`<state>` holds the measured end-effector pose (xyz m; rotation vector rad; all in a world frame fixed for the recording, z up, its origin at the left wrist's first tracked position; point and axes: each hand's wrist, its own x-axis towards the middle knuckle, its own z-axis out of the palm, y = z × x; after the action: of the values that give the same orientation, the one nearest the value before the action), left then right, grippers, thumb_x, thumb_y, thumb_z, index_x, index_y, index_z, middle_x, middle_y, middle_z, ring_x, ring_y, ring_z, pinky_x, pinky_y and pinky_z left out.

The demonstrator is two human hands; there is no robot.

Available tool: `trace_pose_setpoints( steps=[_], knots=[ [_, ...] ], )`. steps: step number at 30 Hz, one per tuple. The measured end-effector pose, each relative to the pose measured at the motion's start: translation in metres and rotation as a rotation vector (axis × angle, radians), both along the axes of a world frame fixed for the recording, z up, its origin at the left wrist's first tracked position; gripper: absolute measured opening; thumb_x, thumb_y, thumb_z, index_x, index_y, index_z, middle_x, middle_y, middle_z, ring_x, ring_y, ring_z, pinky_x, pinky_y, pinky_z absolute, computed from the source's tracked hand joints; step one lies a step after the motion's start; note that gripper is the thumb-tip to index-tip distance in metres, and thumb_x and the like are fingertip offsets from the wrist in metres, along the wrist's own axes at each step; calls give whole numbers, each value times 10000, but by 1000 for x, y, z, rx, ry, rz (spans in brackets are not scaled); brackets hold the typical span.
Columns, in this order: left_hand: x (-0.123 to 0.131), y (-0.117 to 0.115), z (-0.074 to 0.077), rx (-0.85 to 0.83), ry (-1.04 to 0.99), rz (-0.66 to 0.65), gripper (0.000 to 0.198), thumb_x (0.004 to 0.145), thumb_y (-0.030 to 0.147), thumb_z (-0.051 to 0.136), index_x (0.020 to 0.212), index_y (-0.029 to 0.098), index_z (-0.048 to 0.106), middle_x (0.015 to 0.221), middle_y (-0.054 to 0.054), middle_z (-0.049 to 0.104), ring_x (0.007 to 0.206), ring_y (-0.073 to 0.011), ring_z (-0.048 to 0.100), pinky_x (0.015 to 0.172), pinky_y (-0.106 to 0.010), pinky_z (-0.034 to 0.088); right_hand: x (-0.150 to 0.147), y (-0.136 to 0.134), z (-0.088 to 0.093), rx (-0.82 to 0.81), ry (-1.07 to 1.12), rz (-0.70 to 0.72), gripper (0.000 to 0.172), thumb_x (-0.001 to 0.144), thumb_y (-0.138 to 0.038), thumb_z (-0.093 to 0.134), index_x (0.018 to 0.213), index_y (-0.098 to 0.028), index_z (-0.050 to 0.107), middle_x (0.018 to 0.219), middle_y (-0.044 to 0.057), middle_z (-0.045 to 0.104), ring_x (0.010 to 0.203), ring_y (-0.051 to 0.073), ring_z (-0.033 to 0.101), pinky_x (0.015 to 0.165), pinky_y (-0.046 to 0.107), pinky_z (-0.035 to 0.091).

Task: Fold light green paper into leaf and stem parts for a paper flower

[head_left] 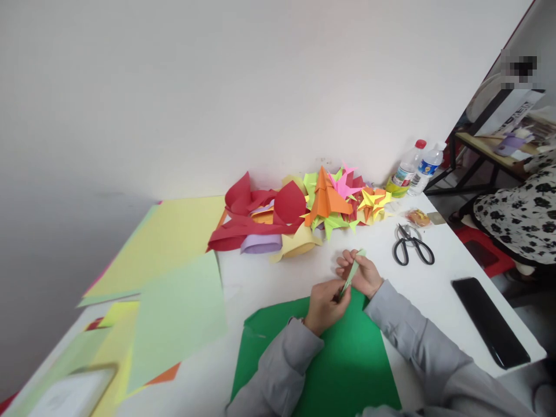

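Between my two hands is a narrow strip of folded pale green paper, tilted up to the right. My left hand pinches its lower end between thumb and fingers. Around the upper end, my right hand is closed with its thumb on the paper and the other fingers curled. Both hands are above the far edge of a large green sheet on the white table. Beyond them lie folded paper pieces, among them an orange folded shape and a yellow paper star.
Black-handled scissors and a black phone lie to the right. Two plastic bottles stand by the wall. Stacked coloured sheets and a pale green sheet cover the left side. A person in a flowered garment sits at far right.
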<state>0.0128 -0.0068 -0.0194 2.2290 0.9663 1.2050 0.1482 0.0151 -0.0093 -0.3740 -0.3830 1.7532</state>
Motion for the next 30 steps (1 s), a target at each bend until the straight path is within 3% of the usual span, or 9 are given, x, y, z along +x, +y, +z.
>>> trace_pose_setpoints(
  steps=[6, 13, 23, 30],
  knots=[
    [-1, 1, -1, 25, -8, 68, 230, 819, 205, 535, 597, 163, 576, 438, 48, 455, 402, -65, 382, 460, -194, 318, -1, 0, 2, -25, -34, 29, 305, 575, -259, 818, 770, -214, 587, 698, -44, 512, 705, 124, 493, 656, 276, 438],
    [-2, 3, -2, 52, -47, 164, 256, 824, 199, 544, 570, 165, 537, 461, 39, 482, 414, -69, 414, 475, -198, 338, -3, -1, -1, -19, -259, 112, 426, 598, -150, 790, 983, -188, 610, 722, -25, 639, 642, 120, 584, 592, 246, 466],
    [-2, 2, -2, -2, -51, 146, 287, 838, 233, 538, 559, 164, 549, 453, 33, 491, 418, -71, 422, 472, -195, 340, -5, 1, -10, -103, -266, 93, 337, 534, -174, 847, 802, -143, 646, 595, -12, 659, 496, 105, 583, 502, 221, 456],
    [-4, 3, 0, -108, -42, 55, 309, 867, 265, 497, 594, 154, 591, 472, 11, 538, 430, -80, 456, 472, -191, 354, -3, 2, -12, -119, -232, 56, 357, 546, -206, 843, 838, -178, 640, 600, -31, 644, 541, 124, 595, 512, 240, 463]
  ],
)
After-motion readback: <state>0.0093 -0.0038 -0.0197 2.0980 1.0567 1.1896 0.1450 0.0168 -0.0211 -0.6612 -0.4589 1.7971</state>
